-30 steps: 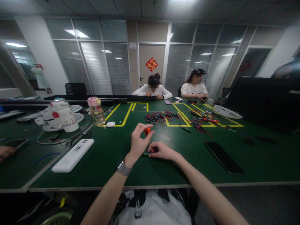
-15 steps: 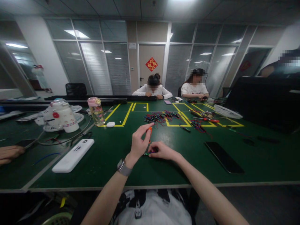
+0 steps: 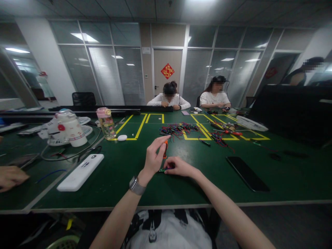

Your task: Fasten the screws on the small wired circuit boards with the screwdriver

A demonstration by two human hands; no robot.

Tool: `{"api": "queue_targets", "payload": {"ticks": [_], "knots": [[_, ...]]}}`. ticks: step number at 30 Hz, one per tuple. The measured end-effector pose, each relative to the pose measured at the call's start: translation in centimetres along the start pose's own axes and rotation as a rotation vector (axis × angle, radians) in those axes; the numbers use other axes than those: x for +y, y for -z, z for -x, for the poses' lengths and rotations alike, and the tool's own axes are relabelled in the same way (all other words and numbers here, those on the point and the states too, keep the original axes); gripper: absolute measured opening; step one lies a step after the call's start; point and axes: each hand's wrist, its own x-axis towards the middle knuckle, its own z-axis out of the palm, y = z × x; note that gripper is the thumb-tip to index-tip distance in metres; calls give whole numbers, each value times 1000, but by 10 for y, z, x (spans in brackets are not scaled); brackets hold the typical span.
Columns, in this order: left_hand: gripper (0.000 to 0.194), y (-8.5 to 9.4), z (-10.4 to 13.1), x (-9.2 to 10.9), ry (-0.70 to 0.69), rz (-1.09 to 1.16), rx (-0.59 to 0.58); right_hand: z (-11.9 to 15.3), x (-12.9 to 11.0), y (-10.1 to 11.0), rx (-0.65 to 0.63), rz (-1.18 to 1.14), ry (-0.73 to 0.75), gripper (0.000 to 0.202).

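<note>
My left hand, wearing a watch, is closed around a small orange-handled tool. The tool's kind is unclear because my fingers cover much of it. Just below it, my right hand pinches a small green circuit board with thin dark wires, low over the green table. The board's right part is hidden under my fingers. Beyond my hands lies a pile of similar boards with red and blue wires.
A white power bank-like block lies left, a black phone right. A drink bottle, white cup and red-handled tool stand or lie farther back. Another person's hand rests at far left. Two people sit opposite.
More of the orange tool shows beside my left fingers, while both my hands stay nearly in place. The other person's hand at far left has shifted and no longer holds the dark flat object.
</note>
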Motion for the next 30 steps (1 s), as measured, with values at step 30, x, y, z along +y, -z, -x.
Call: {"api": "queue_targets", "payload": {"ticks": [30], "knots": [[12, -1, -2, 1, -41, -103, 120, 1, -3, 1, -3, 3, -13, 12]]}}
